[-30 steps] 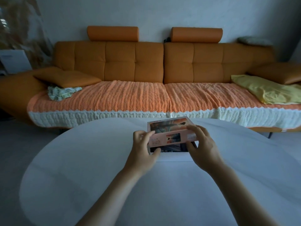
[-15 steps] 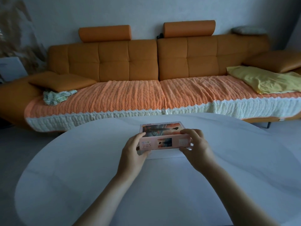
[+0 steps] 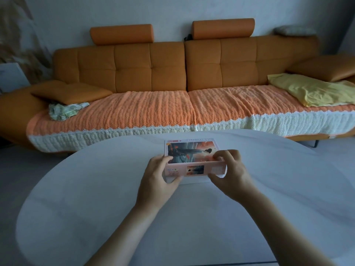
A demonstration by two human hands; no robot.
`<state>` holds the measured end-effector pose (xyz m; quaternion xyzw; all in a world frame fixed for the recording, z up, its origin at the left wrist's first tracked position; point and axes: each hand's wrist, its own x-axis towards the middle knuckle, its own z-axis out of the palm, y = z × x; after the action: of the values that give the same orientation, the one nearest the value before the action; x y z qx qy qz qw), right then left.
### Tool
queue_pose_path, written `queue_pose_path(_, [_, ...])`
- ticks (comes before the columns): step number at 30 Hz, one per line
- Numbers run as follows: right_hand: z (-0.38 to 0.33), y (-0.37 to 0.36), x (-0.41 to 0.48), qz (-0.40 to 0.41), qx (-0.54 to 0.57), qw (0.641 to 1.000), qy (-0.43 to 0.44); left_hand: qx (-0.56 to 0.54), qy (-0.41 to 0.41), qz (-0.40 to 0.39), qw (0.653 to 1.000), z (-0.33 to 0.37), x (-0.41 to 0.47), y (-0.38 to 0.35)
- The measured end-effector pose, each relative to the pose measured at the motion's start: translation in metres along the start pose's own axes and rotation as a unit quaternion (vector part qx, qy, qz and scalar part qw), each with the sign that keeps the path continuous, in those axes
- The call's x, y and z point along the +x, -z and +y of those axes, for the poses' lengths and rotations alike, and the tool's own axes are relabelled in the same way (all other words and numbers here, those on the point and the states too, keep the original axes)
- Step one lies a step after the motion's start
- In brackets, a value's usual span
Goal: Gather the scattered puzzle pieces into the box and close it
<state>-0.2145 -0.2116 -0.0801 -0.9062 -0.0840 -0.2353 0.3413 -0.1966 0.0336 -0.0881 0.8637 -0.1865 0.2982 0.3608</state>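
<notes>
Lid (image 3: 192, 150), tilted a second ago, now sits flush on the box (image 3: 196, 169), my left hand (image 3: 157, 181) and right hand (image 3: 228, 175) pinching its near corners; closure judged complete.

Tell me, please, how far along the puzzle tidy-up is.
Done: no loose pieces show on the table, and the box lid is on. In hand: the left hand and right hand grip its near corners. Left: perhaps a final press, since a white strip shows below the lid.

Orange sofa (image 3: 149, 70) — yellow cloth (image 3: 311, 89) right, white table (image 3: 96, 198).
</notes>
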Motion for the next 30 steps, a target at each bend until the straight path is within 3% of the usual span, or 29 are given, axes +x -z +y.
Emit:
queue_pose_path(4, [-0.011, 0.005, 0.018, -0.039, -0.062, 0.996, -0.052, 0.011, 0.073, -0.002, 0.997, 0.013, 0.03, 0.006])
queue_pose_path(9, [-0.006, 0.001, 0.041, -0.142, -0.049, 0.986, -0.075, 0.08, 0.091, -0.222, 0.968, 0.004, 0.062, -0.001])
queue_pose_path(12, [0.003, 0.0, 0.042, -0.192, -0.041, 0.977, -0.085, 0.094, 0.104, -0.292, 0.946, -0.005, 0.06, -0.008])
queue_pose_path(20, [0.011, -0.009, 0.039, -0.206, -0.086, 0.971, -0.084, 0.126, 0.096, -0.323, 0.933, -0.018, 0.049, -0.016])
queue_pose_path(30, [0.014, -0.016, 0.029, -0.198, -0.045, 0.971, -0.123, 0.098, 0.108, -0.342, 0.929, -0.019, 0.047, -0.017])
